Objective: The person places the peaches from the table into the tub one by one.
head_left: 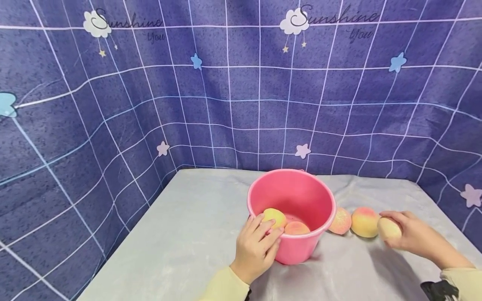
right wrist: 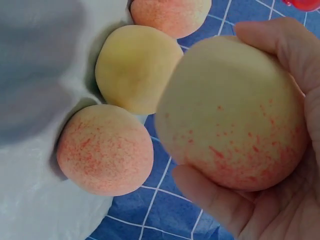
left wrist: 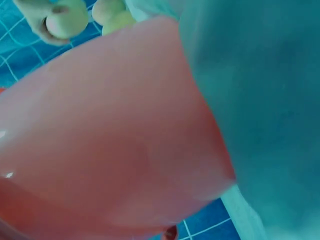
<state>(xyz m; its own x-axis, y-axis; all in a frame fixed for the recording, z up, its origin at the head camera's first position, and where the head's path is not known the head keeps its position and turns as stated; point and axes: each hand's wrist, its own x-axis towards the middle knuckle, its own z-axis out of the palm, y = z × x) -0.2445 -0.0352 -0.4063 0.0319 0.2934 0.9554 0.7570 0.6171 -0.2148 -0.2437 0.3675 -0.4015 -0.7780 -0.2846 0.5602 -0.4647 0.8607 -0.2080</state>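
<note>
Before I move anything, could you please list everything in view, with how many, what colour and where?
Bucket: one, pink, standing on the table cover.
Table cover: one, light grey, beneath the bucket.
Backdrop: one, blue-purple with pale gridlines, beyond the table cover.
Yellow peach: one, yellow, at the bucket's near-left rim.
Orange-pink peach: one, orange-pink, inside the bucket.
Table peaches: three, two pinkish, one mostly yellow, right of the bucket.
Held peach: one, pale yellow with red specks, in the right hand.
Wrist straps: two, black, one per wrist.
Sleeves: two, cream, one per arm.
Hands: two, bare; left hand over the bucket's near-left rim, right around the held peach.
</note>
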